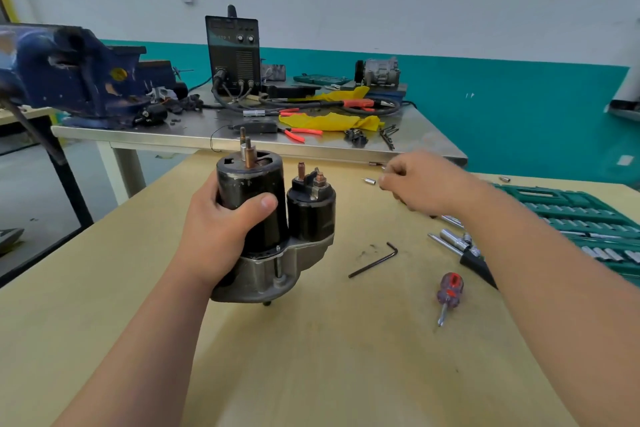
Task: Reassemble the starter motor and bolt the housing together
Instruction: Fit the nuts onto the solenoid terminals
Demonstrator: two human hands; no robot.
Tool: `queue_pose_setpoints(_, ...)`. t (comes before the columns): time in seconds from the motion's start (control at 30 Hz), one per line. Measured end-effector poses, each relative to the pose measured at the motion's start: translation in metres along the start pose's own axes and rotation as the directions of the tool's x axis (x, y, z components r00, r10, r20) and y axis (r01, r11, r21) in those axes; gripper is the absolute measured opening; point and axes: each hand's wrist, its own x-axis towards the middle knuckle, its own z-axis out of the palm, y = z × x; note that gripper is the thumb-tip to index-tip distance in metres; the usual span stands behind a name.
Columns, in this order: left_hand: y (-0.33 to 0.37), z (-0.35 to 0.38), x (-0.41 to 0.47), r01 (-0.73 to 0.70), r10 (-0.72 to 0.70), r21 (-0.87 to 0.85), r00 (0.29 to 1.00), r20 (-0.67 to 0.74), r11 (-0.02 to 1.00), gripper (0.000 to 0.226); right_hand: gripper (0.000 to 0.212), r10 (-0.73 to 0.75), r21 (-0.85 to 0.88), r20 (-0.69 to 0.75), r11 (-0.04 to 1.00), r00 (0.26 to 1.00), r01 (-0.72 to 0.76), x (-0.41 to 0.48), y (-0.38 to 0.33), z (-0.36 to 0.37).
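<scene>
On the wooden bench (pixel 311 374), the starter motor (pixel 254 184) stood on end on its grey cast nose. I had only the left hand (pixel 221 229) on it, fingers and thumb wrapped round the black body. The right hand (pixel 426 184) was well off to the side, its fingers curled in beside a small metal bit (pixel 369 180). I could not tell whether anything was pinched between them.

My main worry was the stance. The nose looked uneven underneath, and the smaller cylinder (pixel 310 208) hung its weight out to one side. I judged that any slackening of the grip while I looked toward the loose parts could let the motor tip over onto the bench.

The top of the body was open around the shaft (pixel 248 152), so a dropped fastener could fall inside and be hard to fish out. The long bolt (pixel 278 265) at the side looked only partly seated, and driving it with the body crooked on the nose might cross the thread. The bit lay near the bench's far edge and could roll off if nudged. The hex key (pixel 374 259) and screwdriver (pixel 449 295) lay apart from the motor.
</scene>
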Motion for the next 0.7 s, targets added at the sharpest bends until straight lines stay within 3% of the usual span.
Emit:
queue_pose_setpoints(0.07, -0.003, -0.005, -0.001, 0.009, -0.009, -0.017, 1.000, -0.023, 1.000, 0.040, 0.020, 0.014, -0.088, 0.087, 0.996, 0.996, -0.006, 0.010, 0.006, 0.028)
queue_pose_setpoints(0.2, -0.010, -0.015, -0.002, 0.026, -0.028, -0.032, 0.997, -0.065, 0.999, 0.058, 0.043, -0.027, -0.128, 0.210, 0.990, 0.977, 0.055, 0.034, -0.013, 0.092)
queue_pose_setpoints(0.3, -0.013, -0.021, -0.003, 0.027, -0.032, -0.064, 0.996, -0.079, 0.998, 0.061, 0.039, -0.064, -0.201, 0.250, 0.973, 0.966, 0.116, 0.047, -0.027, 0.121)
queue_pose_setpoints(0.4, -0.016, -0.026, -0.005, 0.035, -0.043, -0.116, 0.996, -0.073, 0.993, 0.055, 0.030, -0.083, -0.123, 0.252, 0.985, 0.964, 0.117, 0.049, -0.032, 0.131)
queue_pose_setpoints(0.47, -0.018, -0.030, -0.006, 0.049, -0.062, -0.155, 0.995, -0.076, 0.987, 0.063, 0.019, -0.125, -0.082, 0.235, 0.986, 0.964, 0.148, 0.050, -0.037, 0.134)
queue_pose_setpoints(0.6, -0.022, -0.034, -0.005, 0.046, -0.059, -0.174, 0.995, -0.075, 0.984, 0.073, 0.023, -0.122, -0.168, 0.223, 0.972, 0.967, 0.162, 0.056, -0.041, 0.136)
queue_pose_setpoints(0.7, -0.018, -0.029, -0.004, 0.031, -0.042, -0.168, 0.997, -0.063, 0.985, 0.062, 0.022, -0.102, -0.186, 0.201, 0.973, 0.974, 0.140, 0.051, -0.037, 0.131)
